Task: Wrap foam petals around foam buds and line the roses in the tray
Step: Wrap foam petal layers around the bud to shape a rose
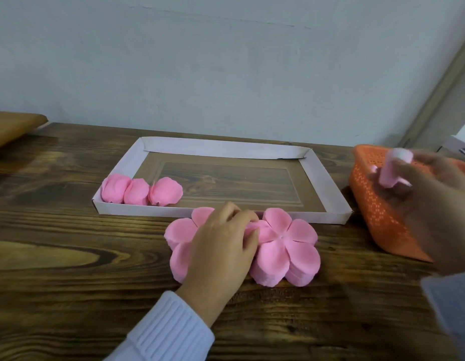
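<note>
2 stacks of pink 5-lobed foam petals are being shown side by side on the wooden bench (69,256), just in front of the tray's near wall: left stack (179,238), right stack (291,248). The left stack is being largely covered by the left hand (221,246), palm down, fingers curled. A top petal sheet (254,226) is being pinched and lifted slightly between thumb and fingertips, at the spot where the 2 stacks are meeting. A pale foam bud (390,173) is being gripped in the fingers of the right hand (429,194), held upright above the orange perforated basket (374,204) at the right edge; this hand is motion-blurred, so exact finger placement cannot be told. The basket is sitting just right of the cardboard tray (325,183). 3 finished pink roses (137,191) are being kept in a row in the tray's near-left corner, touching each other. White ribbed sleeves (168,327) are being worn on both arms.
</note>
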`<action>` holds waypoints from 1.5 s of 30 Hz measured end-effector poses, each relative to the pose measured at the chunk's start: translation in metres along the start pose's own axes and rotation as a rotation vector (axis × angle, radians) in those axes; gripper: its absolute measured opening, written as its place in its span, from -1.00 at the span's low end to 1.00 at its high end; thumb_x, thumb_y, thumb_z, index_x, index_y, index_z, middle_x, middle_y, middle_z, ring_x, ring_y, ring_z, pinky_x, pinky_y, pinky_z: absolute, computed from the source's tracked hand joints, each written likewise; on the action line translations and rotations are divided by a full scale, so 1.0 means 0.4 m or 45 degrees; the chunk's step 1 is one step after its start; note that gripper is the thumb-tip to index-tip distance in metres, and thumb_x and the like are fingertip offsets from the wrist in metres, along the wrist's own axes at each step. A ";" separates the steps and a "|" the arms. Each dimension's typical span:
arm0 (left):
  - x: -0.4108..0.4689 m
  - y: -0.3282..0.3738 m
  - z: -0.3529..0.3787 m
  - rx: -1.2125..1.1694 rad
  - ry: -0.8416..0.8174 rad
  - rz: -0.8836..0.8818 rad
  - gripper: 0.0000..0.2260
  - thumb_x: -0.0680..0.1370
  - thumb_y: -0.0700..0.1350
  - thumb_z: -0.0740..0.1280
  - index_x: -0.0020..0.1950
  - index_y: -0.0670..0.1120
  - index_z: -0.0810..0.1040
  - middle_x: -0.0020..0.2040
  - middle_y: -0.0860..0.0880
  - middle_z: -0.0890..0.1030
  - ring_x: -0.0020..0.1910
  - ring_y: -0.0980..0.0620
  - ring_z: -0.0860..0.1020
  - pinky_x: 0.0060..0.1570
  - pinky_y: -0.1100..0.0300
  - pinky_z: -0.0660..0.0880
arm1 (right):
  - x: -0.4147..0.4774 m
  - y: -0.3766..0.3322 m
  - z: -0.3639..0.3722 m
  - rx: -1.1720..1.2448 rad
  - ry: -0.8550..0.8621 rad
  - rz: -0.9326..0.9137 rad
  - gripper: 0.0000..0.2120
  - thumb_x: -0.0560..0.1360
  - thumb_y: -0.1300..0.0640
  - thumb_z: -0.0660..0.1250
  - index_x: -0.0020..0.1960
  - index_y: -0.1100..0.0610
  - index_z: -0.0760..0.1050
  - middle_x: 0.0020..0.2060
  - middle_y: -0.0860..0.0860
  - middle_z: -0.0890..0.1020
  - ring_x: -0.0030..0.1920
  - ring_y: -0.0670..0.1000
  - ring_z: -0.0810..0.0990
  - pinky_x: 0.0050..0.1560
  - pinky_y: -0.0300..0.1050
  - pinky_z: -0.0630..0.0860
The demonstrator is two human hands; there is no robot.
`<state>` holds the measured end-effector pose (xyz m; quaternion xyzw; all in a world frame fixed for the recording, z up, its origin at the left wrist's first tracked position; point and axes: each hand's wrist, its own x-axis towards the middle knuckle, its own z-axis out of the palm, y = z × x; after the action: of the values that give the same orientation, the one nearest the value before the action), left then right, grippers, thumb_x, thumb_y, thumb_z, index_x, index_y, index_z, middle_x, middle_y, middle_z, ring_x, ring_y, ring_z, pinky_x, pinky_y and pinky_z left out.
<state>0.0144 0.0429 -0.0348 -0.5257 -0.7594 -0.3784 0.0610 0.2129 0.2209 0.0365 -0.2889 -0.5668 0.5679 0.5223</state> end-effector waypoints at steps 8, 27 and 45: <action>0.001 0.000 -0.004 -0.055 0.112 0.020 -0.90 0.47 -0.14 0.42 -0.21 -0.04 0.52 -0.27 0.09 0.53 -0.25 0.07 0.47 -0.33 0.11 0.48 | -0.140 0.154 0.135 -0.426 -0.015 -0.386 -0.91 0.54 0.13 0.38 0.04 0.01 0.54 -0.23 0.00 0.65 -0.24 -0.04 0.67 -0.19 -0.17 0.58; 0.005 0.019 -0.018 -0.597 0.185 -0.079 -0.80 0.62 -0.05 0.12 -0.20 -0.05 0.30 -0.33 0.18 0.46 -0.41 0.22 0.40 -0.40 0.41 0.32 | -0.185 0.147 0.150 -0.855 -0.460 -0.625 -0.84 0.46 0.02 0.40 0.00 0.04 0.59 -0.10 -0.21 0.65 -0.06 -0.18 0.62 -0.11 -0.24 0.54; -0.007 0.041 -0.027 -1.044 -0.038 -0.019 -0.79 0.61 0.01 0.15 -0.19 -0.04 0.36 -0.20 0.29 0.59 -0.22 0.32 0.49 -0.16 0.45 0.39 | -0.191 0.142 0.156 -0.854 -0.428 -0.540 -0.78 0.42 0.05 0.37 0.05 0.02 0.53 -0.11 -0.20 0.62 -0.09 -0.18 0.59 -0.15 -0.30 0.52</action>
<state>0.0260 0.0364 -0.0202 -0.5062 -0.5503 -0.6426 -0.1673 0.1624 0.1400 -0.0257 -0.2233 -0.8440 0.2716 0.4051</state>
